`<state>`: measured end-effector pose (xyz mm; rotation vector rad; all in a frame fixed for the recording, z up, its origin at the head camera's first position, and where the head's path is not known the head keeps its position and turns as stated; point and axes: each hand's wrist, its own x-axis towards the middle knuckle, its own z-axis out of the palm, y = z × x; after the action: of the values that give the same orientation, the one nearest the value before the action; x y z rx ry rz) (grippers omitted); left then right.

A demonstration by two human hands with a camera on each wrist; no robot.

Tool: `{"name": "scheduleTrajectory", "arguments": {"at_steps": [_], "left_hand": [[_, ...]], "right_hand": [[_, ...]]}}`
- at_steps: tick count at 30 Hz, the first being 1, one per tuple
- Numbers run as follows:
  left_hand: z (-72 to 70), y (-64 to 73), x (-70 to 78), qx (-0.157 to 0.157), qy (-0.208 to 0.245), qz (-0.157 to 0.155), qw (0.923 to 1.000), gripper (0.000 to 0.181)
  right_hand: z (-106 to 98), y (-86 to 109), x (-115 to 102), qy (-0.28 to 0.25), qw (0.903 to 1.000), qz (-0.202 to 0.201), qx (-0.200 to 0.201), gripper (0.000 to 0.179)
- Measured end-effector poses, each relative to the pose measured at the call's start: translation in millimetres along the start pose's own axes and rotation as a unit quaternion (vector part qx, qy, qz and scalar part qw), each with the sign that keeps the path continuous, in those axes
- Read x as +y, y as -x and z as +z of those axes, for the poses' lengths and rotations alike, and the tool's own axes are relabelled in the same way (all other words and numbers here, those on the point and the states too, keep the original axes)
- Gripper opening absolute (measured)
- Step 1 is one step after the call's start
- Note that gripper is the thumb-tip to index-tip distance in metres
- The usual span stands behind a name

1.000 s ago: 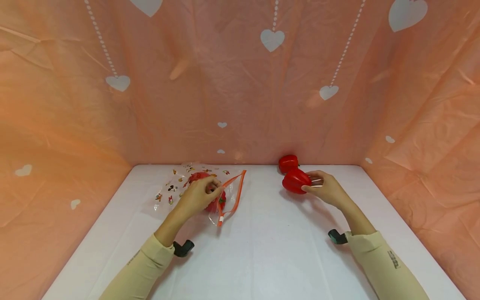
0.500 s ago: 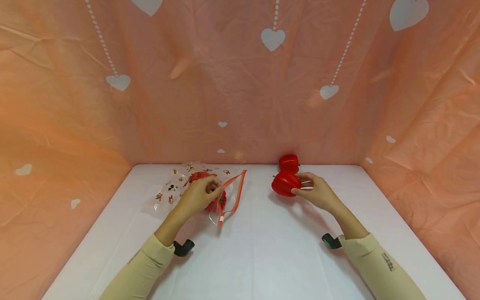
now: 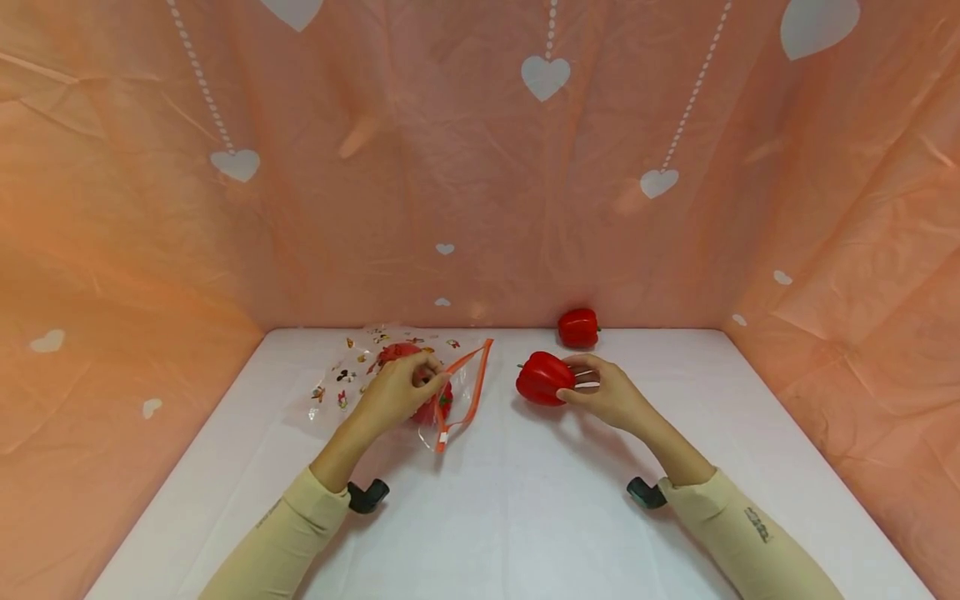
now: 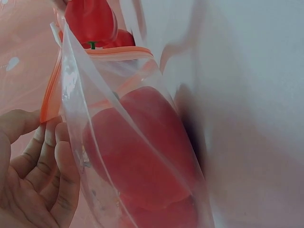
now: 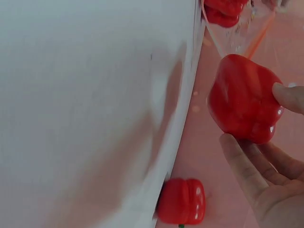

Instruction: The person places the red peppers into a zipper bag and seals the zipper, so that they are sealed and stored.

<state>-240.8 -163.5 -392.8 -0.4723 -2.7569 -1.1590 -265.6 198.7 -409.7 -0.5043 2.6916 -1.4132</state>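
Note:
With thumb and fingers my left hand (image 3: 402, 389) pinches the orange zip edge (image 4: 50, 97) of a clear printed zip bag (image 3: 341, 379), keeping its mouth parted toward the right. Inside the bag lie red bell peppers (image 4: 142, 142), partly covered by the hand in the head view. My right hand (image 3: 609, 396) grips another red bell pepper (image 3: 545, 379) between thumb and fingertips, its green stem pointing left toward the bag mouth. A shadow falls on the table below this pepper, which is a short way right of the bag.
One more red bell pepper (image 3: 578, 328) lies at the table's back edge, right of the middle. The white table (image 3: 510, 517) meets an orange curtain (image 3: 480, 167) printed with hearts at the back and sides. Dark wrist-worn pieces (image 3: 367, 497) stick out near both cuffs.
My right hand has carried its pepper left and slightly nearer, away from the pepper at the back and toward the bag. The left hand and the bag have stayed put.

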Motion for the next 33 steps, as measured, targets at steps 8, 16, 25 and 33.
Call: {"name": "scheduleTrajectory", "arguments": {"at_steps": [8,16,25,33], "left_hand": [[0.7,-0.9,-0.1,-0.005,0.0,-0.002,1.0,0.006],[1.0,-0.4,-0.8,-0.006,0.002,-0.006,1.0,0.007],[0.5,-0.8,-0.6,-0.003,0.002,-0.006,1.0,0.007],[-0.5,0.3,-0.6,-0.007,0.001,-0.012,0.9999,0.01]], "right_hand": [[17,1.9,-8,-0.001,0.9997,-0.011,-0.022,0.056],[34,-4.2,-19,-0.021,0.9985,-0.029,-0.041,0.054],[52,-10.2,-31,-0.03,0.9973,-0.03,-0.061,0.054],[66,-15.1,-37,-0.048,0.9949,-0.03,-0.083,0.051]]}}
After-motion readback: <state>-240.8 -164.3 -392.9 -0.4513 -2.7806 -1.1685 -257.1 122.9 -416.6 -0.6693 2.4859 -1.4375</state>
